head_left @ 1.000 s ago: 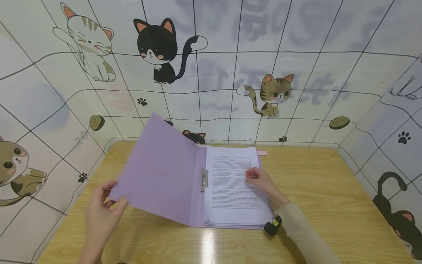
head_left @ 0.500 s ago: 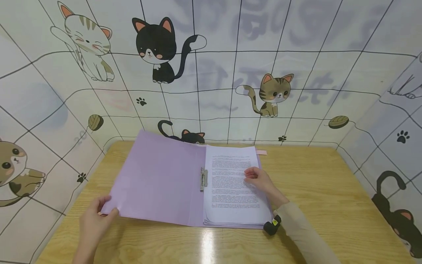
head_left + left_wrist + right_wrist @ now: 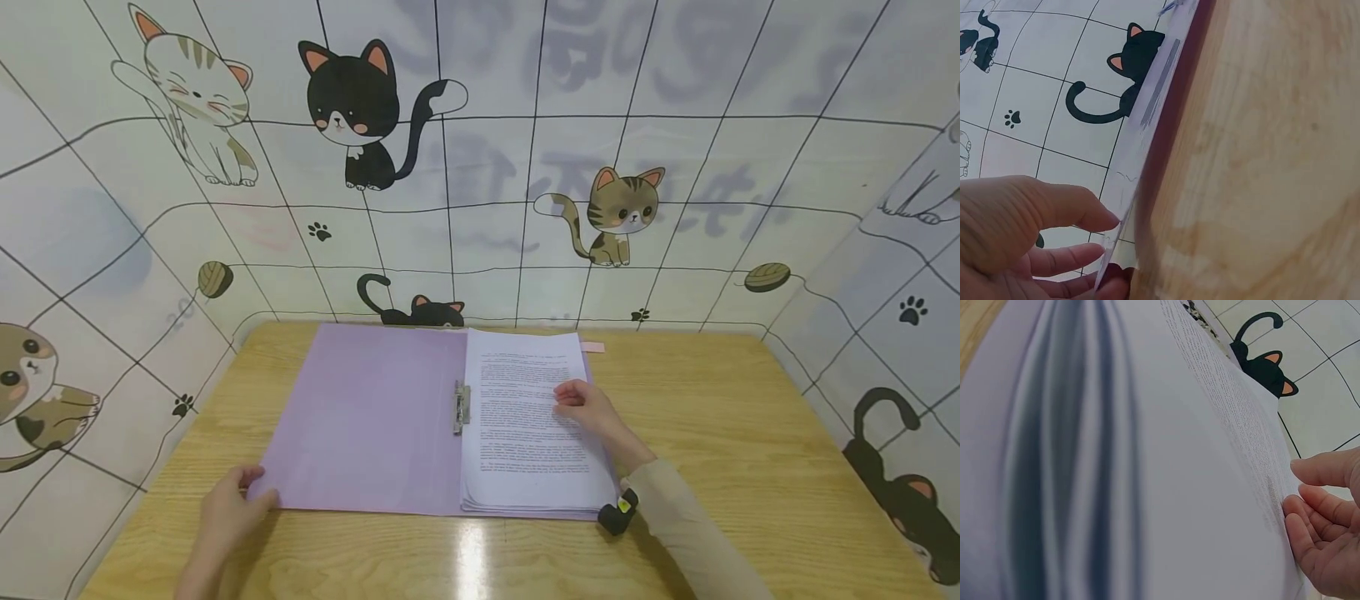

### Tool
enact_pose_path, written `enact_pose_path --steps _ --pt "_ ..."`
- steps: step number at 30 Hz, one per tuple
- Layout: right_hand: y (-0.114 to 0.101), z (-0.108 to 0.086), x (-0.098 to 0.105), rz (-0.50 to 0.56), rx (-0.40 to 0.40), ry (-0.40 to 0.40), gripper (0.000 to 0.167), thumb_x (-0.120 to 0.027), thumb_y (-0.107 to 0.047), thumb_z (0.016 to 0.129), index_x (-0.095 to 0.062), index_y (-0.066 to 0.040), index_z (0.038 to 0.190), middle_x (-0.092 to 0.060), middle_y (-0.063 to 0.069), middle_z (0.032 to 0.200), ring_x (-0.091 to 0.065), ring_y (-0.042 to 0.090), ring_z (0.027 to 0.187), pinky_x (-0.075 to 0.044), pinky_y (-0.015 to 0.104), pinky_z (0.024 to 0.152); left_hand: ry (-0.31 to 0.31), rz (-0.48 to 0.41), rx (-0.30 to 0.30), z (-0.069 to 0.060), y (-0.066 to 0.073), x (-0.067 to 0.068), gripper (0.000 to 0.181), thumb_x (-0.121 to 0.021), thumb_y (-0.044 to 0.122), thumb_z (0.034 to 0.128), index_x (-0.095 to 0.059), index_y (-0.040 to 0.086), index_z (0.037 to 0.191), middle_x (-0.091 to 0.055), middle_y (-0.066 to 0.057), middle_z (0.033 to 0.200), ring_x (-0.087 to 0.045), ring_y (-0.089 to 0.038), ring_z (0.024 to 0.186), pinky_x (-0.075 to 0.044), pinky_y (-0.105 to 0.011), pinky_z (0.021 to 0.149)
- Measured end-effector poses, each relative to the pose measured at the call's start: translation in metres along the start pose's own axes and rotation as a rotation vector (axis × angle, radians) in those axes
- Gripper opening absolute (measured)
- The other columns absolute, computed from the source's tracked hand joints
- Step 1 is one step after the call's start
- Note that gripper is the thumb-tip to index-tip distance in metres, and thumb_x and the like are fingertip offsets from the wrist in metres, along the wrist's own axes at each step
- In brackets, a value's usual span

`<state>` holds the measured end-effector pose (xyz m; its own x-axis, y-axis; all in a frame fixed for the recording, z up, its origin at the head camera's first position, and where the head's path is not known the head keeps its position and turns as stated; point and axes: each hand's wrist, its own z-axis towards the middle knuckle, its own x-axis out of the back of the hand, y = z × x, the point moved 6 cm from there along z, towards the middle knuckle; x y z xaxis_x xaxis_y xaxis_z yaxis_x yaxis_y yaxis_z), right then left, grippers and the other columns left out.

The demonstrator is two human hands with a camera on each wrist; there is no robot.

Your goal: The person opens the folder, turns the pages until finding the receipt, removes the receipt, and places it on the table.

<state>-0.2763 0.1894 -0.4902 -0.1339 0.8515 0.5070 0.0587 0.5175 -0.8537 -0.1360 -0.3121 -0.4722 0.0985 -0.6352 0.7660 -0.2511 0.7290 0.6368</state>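
Observation:
A purple folder (image 3: 367, 417) lies spread open on the table, its left cover down or nearly down on the wood. My left hand (image 3: 231, 510) holds the cover's near left corner; in the left wrist view the cover's edge (image 3: 1147, 144) runs between the thumb and some fingers. On the folder's right side lies a stack of printed sheets (image 3: 532, 467), beside a metal clip (image 3: 461, 408) at the spine. My right hand (image 3: 592, 412) rests on the top sheet near its right edge. Its fingers are loosely bent, the thumb apart from them, and no sheet shows between them.
The wooden table (image 3: 697, 417) reaches back to a wall (image 3: 495, 167) covered with cat drawings. A pink tab (image 3: 593, 347) sticks out at the folder's upper right. A black wrist device (image 3: 618, 512) hangs beside the right sleeve (image 3: 690, 525).
The left cover has come down from a raised, tilted position to the table, my left hand lowering with it at the corner. My right hand has stayed on the sheets.

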Motion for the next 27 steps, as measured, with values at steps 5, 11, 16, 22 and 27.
enact_pose_path --steps 5,11,16,22,27 --pt "0.001 0.001 0.0 0.002 0.024 -0.003 0.025 -0.064 -0.003 0.084 -0.059 0.003 0.108 -0.062 0.014 0.102 -0.058 0.023 0.091 -0.046 0.032 0.082 -0.004 0.069 -0.032 0.002 0.004 -0.002 0.047 -0.065 0.009 0.0742 -0.051 -0.018 0.109 -0.052 -0.038 0.107 -0.05 -0.049 0.1 -0.04 -0.057 0.088" --pt "0.001 0.001 0.0 -0.002 0.05 -0.006 0.025 -0.064 -0.001 0.083 -0.059 0.004 0.107 -0.062 0.015 0.101 -0.058 0.024 0.09 -0.047 0.033 0.082 0.098 0.144 -0.108 -0.002 0.017 0.001 0.044 -0.069 0.011 0.0727 -0.056 -0.017 0.104 -0.051 -0.037 0.104 -0.047 -0.051 0.099 -0.038 -0.059 0.084" --pt "0.004 0.002 0.0 0.0 0.044 -0.004 0.025 -0.065 -0.002 0.083 -0.06 0.003 0.106 -0.063 0.014 0.1 -0.059 0.023 0.089 -0.047 0.031 0.08 0.365 0.154 -0.318 -0.009 0.056 0.008 0.035 -0.075 0.004 0.0647 -0.061 -0.013 0.092 -0.056 -0.032 0.095 -0.051 -0.047 0.088 -0.04 -0.056 0.076" --pt "0.004 0.001 -0.001 0.006 0.021 -0.009 0.026 -0.065 -0.003 0.083 -0.059 0.002 0.108 -0.062 0.013 0.102 -0.058 0.022 0.09 -0.046 0.032 0.082 0.451 0.044 -0.512 -0.013 0.109 0.002 0.031 -0.075 -0.007 0.0625 -0.062 -0.01 0.09 -0.058 -0.027 0.092 -0.051 -0.045 0.088 -0.041 -0.053 0.073" --pt "0.0 -0.001 0.0 -0.004 0.012 -0.006 0.025 -0.064 -0.004 0.084 -0.059 0.002 0.109 -0.061 0.014 0.103 -0.057 0.023 0.092 -0.045 0.032 0.083 0.368 -0.073 -0.564 -0.004 0.138 -0.02 0.034 -0.075 -0.007 0.0649 -0.062 -0.008 0.096 -0.061 -0.022 0.096 -0.053 -0.039 0.088 -0.043 -0.049 0.072"
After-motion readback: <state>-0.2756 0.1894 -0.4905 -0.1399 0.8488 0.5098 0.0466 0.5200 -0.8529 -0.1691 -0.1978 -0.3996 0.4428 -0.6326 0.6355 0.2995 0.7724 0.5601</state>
